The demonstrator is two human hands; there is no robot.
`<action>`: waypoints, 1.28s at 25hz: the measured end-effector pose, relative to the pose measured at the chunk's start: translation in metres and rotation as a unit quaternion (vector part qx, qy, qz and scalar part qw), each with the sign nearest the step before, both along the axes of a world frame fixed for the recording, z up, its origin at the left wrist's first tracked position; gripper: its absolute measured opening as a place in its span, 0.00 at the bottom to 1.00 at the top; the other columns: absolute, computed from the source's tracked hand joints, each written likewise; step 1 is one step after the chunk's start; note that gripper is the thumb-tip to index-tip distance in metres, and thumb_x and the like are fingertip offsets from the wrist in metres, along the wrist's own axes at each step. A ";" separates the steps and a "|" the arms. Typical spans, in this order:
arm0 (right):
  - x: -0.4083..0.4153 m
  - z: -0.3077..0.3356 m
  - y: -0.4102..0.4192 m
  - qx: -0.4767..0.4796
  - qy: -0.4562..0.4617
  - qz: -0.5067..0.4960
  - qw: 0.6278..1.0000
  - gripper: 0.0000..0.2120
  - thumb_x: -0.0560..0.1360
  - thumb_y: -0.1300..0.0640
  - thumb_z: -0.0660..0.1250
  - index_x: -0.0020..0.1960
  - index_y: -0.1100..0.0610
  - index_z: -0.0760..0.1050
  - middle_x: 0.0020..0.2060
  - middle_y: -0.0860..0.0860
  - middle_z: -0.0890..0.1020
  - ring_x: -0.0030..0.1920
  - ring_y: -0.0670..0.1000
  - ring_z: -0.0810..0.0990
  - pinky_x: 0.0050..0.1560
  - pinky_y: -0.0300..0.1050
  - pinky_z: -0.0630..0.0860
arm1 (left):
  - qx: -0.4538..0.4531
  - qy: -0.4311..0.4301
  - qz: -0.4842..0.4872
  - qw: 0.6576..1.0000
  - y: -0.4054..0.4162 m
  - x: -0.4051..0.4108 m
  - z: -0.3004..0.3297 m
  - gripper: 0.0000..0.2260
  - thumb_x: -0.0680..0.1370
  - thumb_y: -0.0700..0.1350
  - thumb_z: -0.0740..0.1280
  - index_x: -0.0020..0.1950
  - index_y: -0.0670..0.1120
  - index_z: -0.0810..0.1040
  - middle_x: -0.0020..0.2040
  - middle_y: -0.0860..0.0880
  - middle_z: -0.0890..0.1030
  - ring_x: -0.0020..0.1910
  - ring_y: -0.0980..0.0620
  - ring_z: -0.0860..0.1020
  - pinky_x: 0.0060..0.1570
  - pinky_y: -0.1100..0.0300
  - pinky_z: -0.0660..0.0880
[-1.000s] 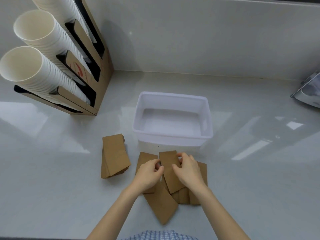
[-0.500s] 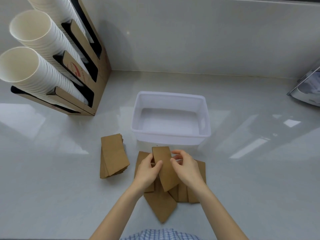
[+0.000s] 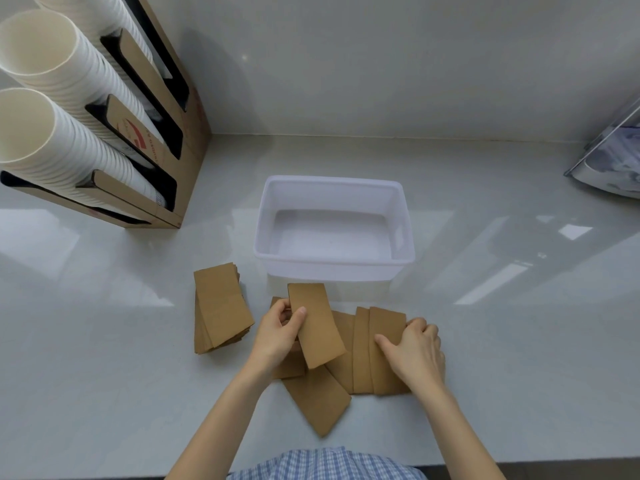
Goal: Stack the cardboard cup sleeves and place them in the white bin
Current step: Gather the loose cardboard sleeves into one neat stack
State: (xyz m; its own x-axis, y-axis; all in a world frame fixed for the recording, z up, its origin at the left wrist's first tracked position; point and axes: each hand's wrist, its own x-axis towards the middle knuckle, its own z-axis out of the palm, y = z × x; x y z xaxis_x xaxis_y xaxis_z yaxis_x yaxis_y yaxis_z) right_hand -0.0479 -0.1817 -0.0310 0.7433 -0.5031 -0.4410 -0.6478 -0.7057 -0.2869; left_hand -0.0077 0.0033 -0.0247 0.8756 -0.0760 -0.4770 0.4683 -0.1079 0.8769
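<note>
My left hand (image 3: 278, 332) pinches one flat brown cardboard sleeve (image 3: 317, 323) by its left edge and holds it above the loose sleeves. Several loose sleeves (image 3: 320, 400) lie fanned on the counter in front of me. My right hand (image 3: 417, 355) rests flat on the rightmost loose sleeve (image 3: 386, 327), fingers spread over its right edge. A neat stack of sleeves (image 3: 220, 306) lies to the left. The white bin (image 3: 334, 270) stands empty just behind the sleeves.
A cardboard dispenser (image 3: 187, 140) with rows of white paper cups (image 3: 45, 133) stands at the back left. A metal-edged object (image 3: 609, 168) sits at the far right. The counter's front edge runs just below my arms, and a wall rises behind the bin.
My right hand let go of the lifted sleeve and moved right onto the rightmost loose sleeve. My left hand keeps the lifted sleeve on its own.
</note>
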 end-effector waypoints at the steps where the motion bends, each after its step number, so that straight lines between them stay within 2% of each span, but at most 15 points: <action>1: 0.001 -0.001 0.000 -0.001 0.001 -0.007 1.000 0.31 0.72 0.44 0.65 0.63 0.65 0.61 0.62 0.62 0.68 0.64 0.62 0.68 0.61 0.54 0.69 | 0.002 0.001 0.000 1.000 0.000 0.000 0.001 0.05 0.77 0.44 0.59 0.51 0.45 0.71 0.45 0.49 0.78 0.42 0.55 0.78 0.30 0.66 0.78; 6: 0.002 -0.003 0.000 0.050 -0.034 -0.046 0.997 0.29 0.70 0.48 0.68 0.60 0.64 0.61 0.61 0.62 0.71 0.62 0.62 0.71 0.57 0.54 0.71 | 0.006 0.004 -0.008 1.000 -0.001 -0.003 0.003 0.07 0.78 0.46 0.58 0.53 0.45 0.70 0.45 0.50 0.79 0.42 0.55 0.78 0.29 0.65 0.78; 8: 0.001 -0.001 -0.003 0.115 -0.077 -0.080 0.987 0.23 0.71 0.52 0.68 0.59 0.61 0.62 0.59 0.59 0.75 0.58 0.61 0.75 0.50 0.50 0.71 | 0.015 0.001 -0.009 1.000 0.000 -0.004 0.003 0.07 0.78 0.47 0.56 0.52 0.46 0.69 0.46 0.48 0.78 0.42 0.53 0.78 0.35 0.60 0.78; 10: 0.000 0.001 -0.008 0.167 -0.125 -0.107 0.972 0.16 0.73 0.57 0.65 0.58 0.59 0.66 0.57 0.58 0.78 0.53 0.59 0.76 0.48 0.47 0.70 | 0.023 -0.001 -0.006 1.000 0.003 -0.003 0.003 0.05 0.79 0.47 0.55 0.48 0.48 0.69 0.46 0.47 0.78 0.42 0.52 0.77 0.40 0.55 0.77; 12: 0.002 0.004 -0.013 0.215 -0.170 -0.130 0.953 0.11 0.75 0.60 0.63 0.57 0.58 0.70 0.55 0.59 0.80 0.48 0.55 0.76 0.49 0.47 0.71 | 0.019 0.001 -0.009 1.000 0.005 -0.003 0.004 0.05 0.79 0.47 0.55 0.46 0.50 0.69 0.45 0.48 0.78 0.41 0.53 0.77 0.40 0.55 0.76; 14: 0.004 0.011 -0.015 0.289 -0.203 -0.155 0.923 0.08 0.75 0.62 0.62 0.54 0.57 0.71 0.52 0.60 0.81 0.46 0.53 0.76 0.48 0.47 0.72 | 0.008 0.005 -0.020 1.000 0.006 -0.003 0.006 0.05 0.79 0.47 0.56 0.48 0.48 0.70 0.45 0.49 0.78 0.42 0.54 0.78 0.37 0.59 0.77; 17: 0.010 0.023 -0.006 0.431 -0.213 -0.159 0.862 0.10 0.75 0.63 0.62 0.56 0.58 0.70 0.46 0.54 0.81 0.42 0.49 0.77 0.41 0.40 0.74 | -0.009 0.011 -0.046 0.999 0.005 -0.006 0.010 0.07 0.78 0.47 0.57 0.53 0.47 0.71 0.45 0.53 0.79 0.43 0.56 0.79 0.38 0.60 0.78; 19: 0.014 0.024 0.005 0.471 -0.200 -0.131 0.849 0.10 0.75 0.65 0.63 0.56 0.59 0.70 0.42 0.52 0.79 0.40 0.46 0.77 0.36 0.34 0.75 | -0.027 0.014 -0.066 0.997 0.004 -0.008 0.012 0.09 0.78 0.47 0.57 0.54 0.46 0.72 0.45 0.54 0.80 0.41 0.59 0.80 0.38 0.60 0.79; 21: 0.016 0.020 0.019 0.469 -0.191 -0.102 0.856 0.11 0.73 0.65 0.65 0.56 0.61 0.71 0.41 0.52 0.78 0.39 0.46 0.77 0.35 0.32 0.76 | -0.046 0.015 -0.069 0.996 0.004 -0.009 0.013 0.10 0.78 0.48 0.58 0.56 0.46 0.73 0.46 0.53 0.81 0.41 0.60 0.80 0.40 0.59 0.79; 22: 0.016 0.018 0.024 0.460 -0.186 -0.091 0.863 0.11 0.73 0.65 0.66 0.54 0.60 0.71 0.40 0.52 0.78 0.39 0.48 0.77 0.37 0.35 0.76 | -0.053 0.016 -0.068 0.996 0.004 -0.010 0.013 0.11 0.78 0.48 0.58 0.56 0.46 0.73 0.47 0.53 0.81 0.42 0.59 0.81 0.40 0.59 0.79; 24: 0.016 0.014 0.033 0.448 -0.177 -0.074 0.873 0.09 0.72 0.63 0.68 0.49 0.56 0.71 0.41 0.53 0.77 0.41 0.50 0.77 0.40 0.40 0.75 | -0.060 0.016 -0.068 0.996 0.004 -0.011 0.013 0.11 0.77 0.49 0.58 0.56 0.47 0.74 0.48 0.52 0.81 0.45 0.56 0.81 0.42 0.56 0.80; 26: 0.016 0.013 0.039 0.430 -0.178 -0.063 0.883 0.09 0.71 0.61 0.69 0.46 0.53 0.70 0.40 0.53 0.77 0.41 0.50 0.77 0.38 0.39 0.74 | -0.061 0.017 -0.063 0.996 0.004 -0.012 0.011 0.10 0.76 0.50 0.60 0.55 0.48 0.74 0.49 0.51 0.81 0.49 0.52 0.81 0.45 0.53 0.80; 27: 0.016 0.013 0.040 0.410 -0.181 -0.053 0.892 0.09 0.71 0.61 0.69 0.45 0.53 0.69 0.39 0.52 0.77 0.40 0.50 0.77 0.38 0.38 0.73 | -0.063 0.016 -0.060 0.996 0.003 -0.013 0.010 0.09 0.76 0.50 0.61 0.54 0.49 0.74 0.50 0.51 0.81 0.50 0.51 0.81 0.45 0.54 0.80; 30: 0.015 0.012 0.042 0.347 -0.178 -0.018 0.921 0.09 0.70 0.57 0.70 0.42 0.53 0.69 0.36 0.47 0.75 0.36 0.45 0.74 0.36 0.33 0.70 | -0.062 0.009 -0.064 0.996 0.002 -0.016 0.006 0.09 0.74 0.44 0.65 0.54 0.51 0.73 0.52 0.50 0.80 0.49 0.54 0.80 0.40 0.64 0.79; 32: 0.012 0.013 0.038 0.307 -0.167 -0.022 0.937 0.09 0.71 0.53 0.69 0.46 0.54 0.71 0.38 0.46 0.76 0.40 0.46 0.76 0.37 0.31 0.70 | -0.056 0.007 -0.060 0.997 0.003 -0.015 0.004 0.09 0.75 0.43 0.64 0.54 0.51 0.72 0.51 0.51 0.80 0.48 0.55 0.79 0.39 0.67 0.77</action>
State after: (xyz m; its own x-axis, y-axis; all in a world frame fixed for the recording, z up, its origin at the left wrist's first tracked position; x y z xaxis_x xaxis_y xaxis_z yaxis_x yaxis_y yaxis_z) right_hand -0.0359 -0.1440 -0.0183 0.8761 -0.2636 -0.4036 -0.4738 -0.3165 -0.8218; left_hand -0.0229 0.0062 -0.0211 0.8509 -0.2325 -0.4711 0.4696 -0.0657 0.8805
